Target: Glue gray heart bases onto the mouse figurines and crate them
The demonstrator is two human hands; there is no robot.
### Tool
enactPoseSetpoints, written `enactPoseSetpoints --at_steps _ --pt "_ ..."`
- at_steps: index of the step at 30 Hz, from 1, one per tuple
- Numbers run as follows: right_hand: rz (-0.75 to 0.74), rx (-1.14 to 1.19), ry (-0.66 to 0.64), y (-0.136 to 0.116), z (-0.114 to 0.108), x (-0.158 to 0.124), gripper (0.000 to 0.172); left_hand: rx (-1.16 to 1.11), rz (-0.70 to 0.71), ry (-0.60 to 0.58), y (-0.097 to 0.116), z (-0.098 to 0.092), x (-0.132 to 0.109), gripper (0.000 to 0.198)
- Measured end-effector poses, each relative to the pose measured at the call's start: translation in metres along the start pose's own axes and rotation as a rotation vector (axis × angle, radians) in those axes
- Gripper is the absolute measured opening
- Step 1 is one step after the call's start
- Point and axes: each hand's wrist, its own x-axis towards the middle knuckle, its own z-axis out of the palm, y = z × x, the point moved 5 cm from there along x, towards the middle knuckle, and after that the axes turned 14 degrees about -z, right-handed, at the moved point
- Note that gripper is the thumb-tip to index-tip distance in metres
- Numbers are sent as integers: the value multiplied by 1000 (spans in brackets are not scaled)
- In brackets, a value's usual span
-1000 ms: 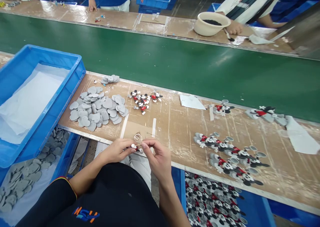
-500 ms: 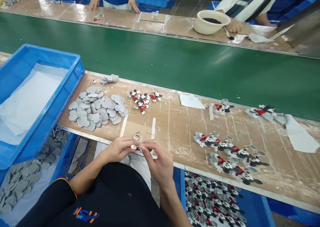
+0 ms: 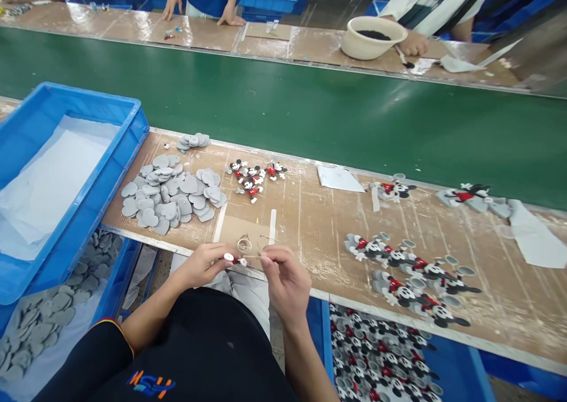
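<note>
My left hand (image 3: 201, 266) is closed in a tight pinch on a small white-and-red moulded piece (image 3: 231, 259), which sits right at my fingertips, just over the near edge of the wooden workbench (image 3: 305, 225). A thin pale rod (image 3: 252, 256) runs from that piece across to my right hand (image 3: 286, 285), whose thumb and fingers come together on its far end, though I cannot tell how firm that hold is. My two hands are close, with only the short length of the rod between them. Something this small calls for a firm fingertip pinch, steady wrists and the rod kept in line so that nothing slips or bends. Just ahead of my hands lie a coiled wire ring (image 3: 243, 244) and a thin metal pin (image 3: 268, 237). Further ahead are small Mickey Mouse figures (image 3: 253, 177), and ahead and left of my left hand is a heap of grey heart-shaped pieces (image 3: 168, 195). Out past my left hand stands a blue crate (image 3: 95, 195) lined with white sheet. To the right of my right hand lie rows of larger grey-backed Mickey Mouse figures (image 3: 411, 275), and below it is a blue crate (image 3: 315, 331) filled with more.
</note>
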Motion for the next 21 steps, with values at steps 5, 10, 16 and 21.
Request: enactPoseSetpoints --at_steps 5,10,16,21 --pt "82 -73 116 51 6 -18 14 -16 -46 14 -12 -6 -6 31" --pt "52 -140 115 70 18 -33 17 17 -97 15 -13 -7 -5 33" --pt "36 -178 75 70 22 -36 17 8 -84 18 -14 -6 -4 34" --pt "32 -189 16 70 24 -34 16 53 -122 28 -22 -7 -6 30"
